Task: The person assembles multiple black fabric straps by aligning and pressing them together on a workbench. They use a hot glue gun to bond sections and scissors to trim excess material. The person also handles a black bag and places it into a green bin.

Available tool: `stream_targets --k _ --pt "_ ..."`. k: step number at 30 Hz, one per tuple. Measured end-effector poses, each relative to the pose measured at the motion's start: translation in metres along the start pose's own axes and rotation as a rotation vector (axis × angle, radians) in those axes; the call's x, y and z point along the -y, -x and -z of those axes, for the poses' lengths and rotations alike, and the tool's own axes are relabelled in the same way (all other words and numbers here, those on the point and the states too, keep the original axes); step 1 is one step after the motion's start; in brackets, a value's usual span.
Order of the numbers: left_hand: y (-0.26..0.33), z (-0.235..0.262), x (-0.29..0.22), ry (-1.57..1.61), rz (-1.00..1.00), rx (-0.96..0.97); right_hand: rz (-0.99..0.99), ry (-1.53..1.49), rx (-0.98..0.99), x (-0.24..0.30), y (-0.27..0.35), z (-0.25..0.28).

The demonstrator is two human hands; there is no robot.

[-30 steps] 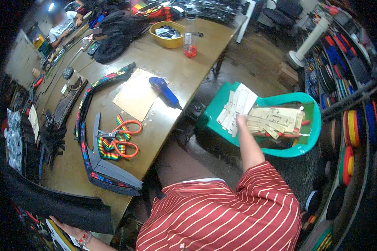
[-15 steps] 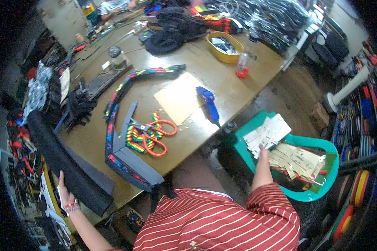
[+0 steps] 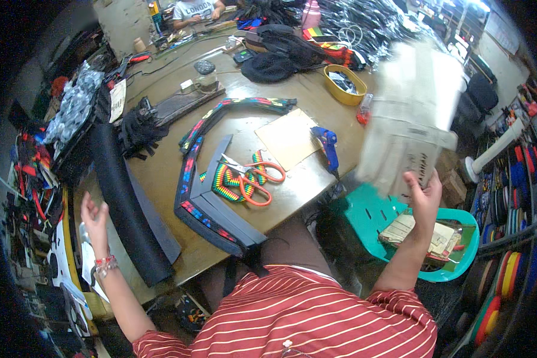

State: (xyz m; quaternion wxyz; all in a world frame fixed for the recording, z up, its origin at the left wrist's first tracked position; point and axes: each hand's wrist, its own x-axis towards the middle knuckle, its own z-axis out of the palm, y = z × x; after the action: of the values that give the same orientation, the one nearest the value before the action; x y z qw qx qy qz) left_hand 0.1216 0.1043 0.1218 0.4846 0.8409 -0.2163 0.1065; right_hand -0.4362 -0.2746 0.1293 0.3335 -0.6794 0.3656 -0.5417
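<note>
My right hand (image 3: 422,194) grips a blurred bundle of off-white card pieces (image 3: 409,122), raised beyond the table's right edge. Below it, more card pieces (image 3: 435,235) lie on a teal plastic chair (image 3: 367,218). My left hand (image 3: 95,218) is empty with fingers apart, beside a black fabric roll (image 3: 128,206) at the table's left. In the table's middle are orange-handled scissors (image 3: 258,185) on a green, yellow and red striped strap (image 3: 224,184). Patterned and grey strips (image 3: 212,224) curve around them. A blue glue gun (image 3: 327,148) rests next to a tan sheet (image 3: 285,138).
A yellow tub (image 3: 344,85), a bottle with red contents (image 3: 364,110) and dark fabric (image 3: 280,56) sit farther back on the table (image 3: 244,131). Another person (image 3: 198,11) works at the far side. Rolls of coloured strap (image 3: 507,262) fill the right-hand rack.
My right hand has lifted the card bundle up from the chair. My left hand has come away from the black roll, and the view has shifted.
</note>
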Motion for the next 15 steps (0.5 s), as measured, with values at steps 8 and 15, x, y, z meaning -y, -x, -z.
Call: stream_targets --k 8,15 --pt "0.142 0.030 -0.233 1.693 -0.592 1.273 -0.196 -0.343 1.280 0.036 -0.013 -0.237" --pt "0.153 0.038 -0.256 1.953 -0.616 1.503 0.545 0.539 1.118 0.011 0.039 -0.313"
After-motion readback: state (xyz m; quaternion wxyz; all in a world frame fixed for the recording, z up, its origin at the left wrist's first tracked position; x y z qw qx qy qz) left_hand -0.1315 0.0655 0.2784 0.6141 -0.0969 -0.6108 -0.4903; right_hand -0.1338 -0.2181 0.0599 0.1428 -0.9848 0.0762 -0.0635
